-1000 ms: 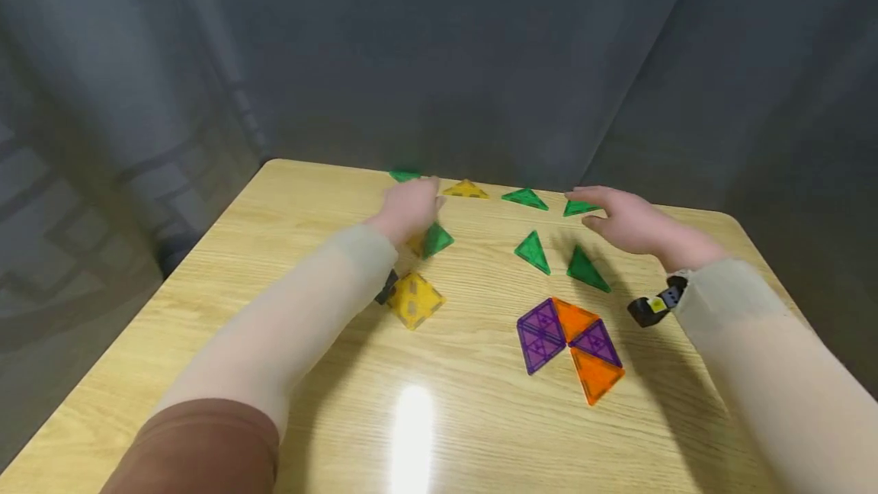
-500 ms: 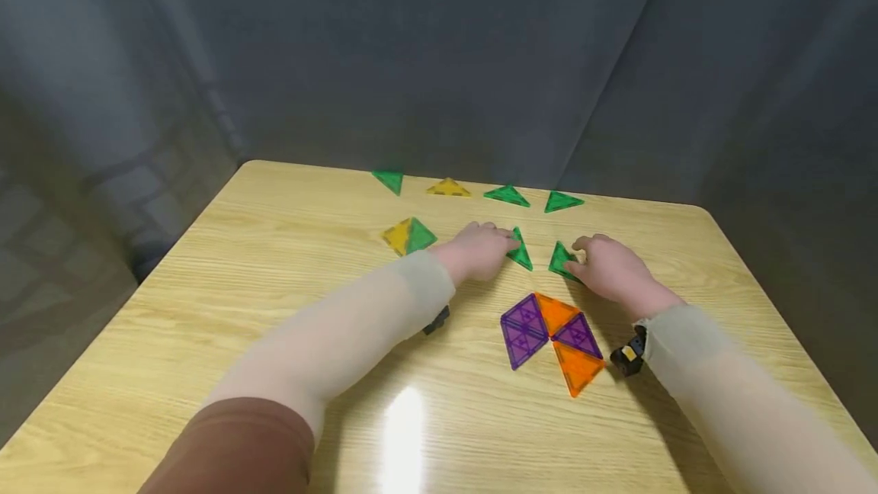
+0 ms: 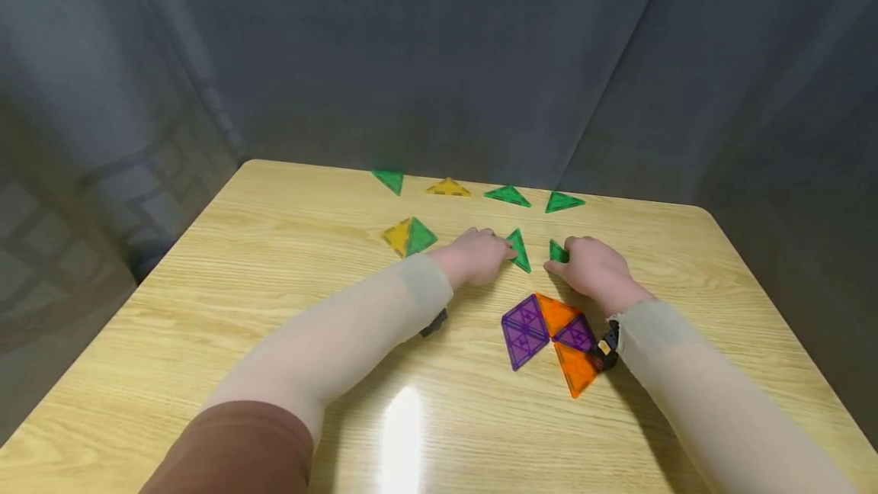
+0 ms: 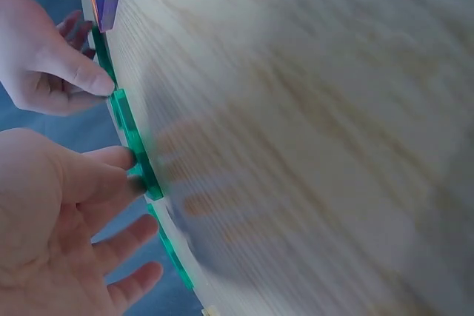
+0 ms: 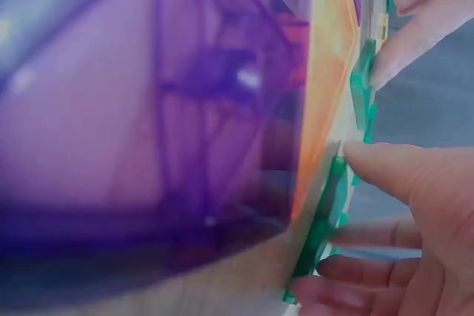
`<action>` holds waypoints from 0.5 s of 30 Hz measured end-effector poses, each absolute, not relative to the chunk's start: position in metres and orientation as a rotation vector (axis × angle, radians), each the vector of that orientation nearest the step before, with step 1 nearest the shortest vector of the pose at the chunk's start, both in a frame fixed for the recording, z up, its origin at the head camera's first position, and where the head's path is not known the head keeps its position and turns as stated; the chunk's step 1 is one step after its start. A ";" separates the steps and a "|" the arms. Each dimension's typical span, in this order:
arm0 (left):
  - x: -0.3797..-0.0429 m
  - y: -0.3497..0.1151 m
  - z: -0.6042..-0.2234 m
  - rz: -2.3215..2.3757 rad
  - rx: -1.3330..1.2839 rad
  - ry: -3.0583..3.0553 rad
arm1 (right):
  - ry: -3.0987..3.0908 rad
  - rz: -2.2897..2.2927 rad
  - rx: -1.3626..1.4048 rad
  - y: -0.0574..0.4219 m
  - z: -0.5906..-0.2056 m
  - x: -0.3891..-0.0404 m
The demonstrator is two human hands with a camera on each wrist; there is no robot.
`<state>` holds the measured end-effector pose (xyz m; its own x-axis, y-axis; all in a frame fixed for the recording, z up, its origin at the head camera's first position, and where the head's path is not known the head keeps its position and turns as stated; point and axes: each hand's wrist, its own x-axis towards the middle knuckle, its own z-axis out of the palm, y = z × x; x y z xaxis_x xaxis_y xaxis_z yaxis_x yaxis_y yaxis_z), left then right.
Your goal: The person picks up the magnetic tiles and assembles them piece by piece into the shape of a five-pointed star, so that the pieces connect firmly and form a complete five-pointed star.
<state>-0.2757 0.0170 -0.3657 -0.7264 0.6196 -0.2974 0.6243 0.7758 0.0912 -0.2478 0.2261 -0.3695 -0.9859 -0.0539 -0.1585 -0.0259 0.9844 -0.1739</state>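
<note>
Flat translucent magnetic tiles lie on a wooden table. My left hand (image 3: pixel 476 256) pinches the left edge of a green triangular tile (image 3: pixel 521 256) with thumb and forefinger; its other fingers spread loosely in the left wrist view. Just right of it, my right hand (image 3: pixel 595 265) grips a second green triangular tile (image 3: pixel 555 251), mostly covered by the fingers. The right wrist view shows the thumb at one end of that tile (image 5: pixel 326 212) and the fingertips along its far side. A narrow gap separates the two tiles in the head view.
Nearer the body, purple tiles (image 3: pixel 524 332) and orange tiles (image 3: pixel 575 368) form a partial ring, beneath the right wrist camera. A yellow tile (image 3: pixel 397 237) adjoins a green one (image 3: pixel 421 235) at left. Several triangles, including a yellow one (image 3: pixel 449 187), line the back edge before a dark curtain (image 3: pixel 439 59).
My left hand has moved from the left-hand tiles rightward to a green triangle. My right hand has come down onto the other green triangle and shifted it left, closer to the first.
</note>
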 end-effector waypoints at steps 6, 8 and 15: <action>-0.277 0.016 -0.368 -0.015 0.967 2.652 | 2.996 -0.244 -0.284 0.227 -0.367 -0.247; -0.277 0.016 -0.369 -0.013 0.968 2.653 | 2.996 -0.259 -0.344 0.228 -0.366 -0.247; -0.278 0.015 -0.369 -0.020 0.961 2.651 | 2.928 -0.367 -0.560 0.238 -0.366 -0.247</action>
<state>-0.2780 0.0154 -0.3686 -0.7223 0.6222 -0.3019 0.6266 0.7735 0.0950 -0.2474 0.2380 -0.3665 -0.9214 -0.3784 -0.0888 -0.3448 0.9012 -0.2626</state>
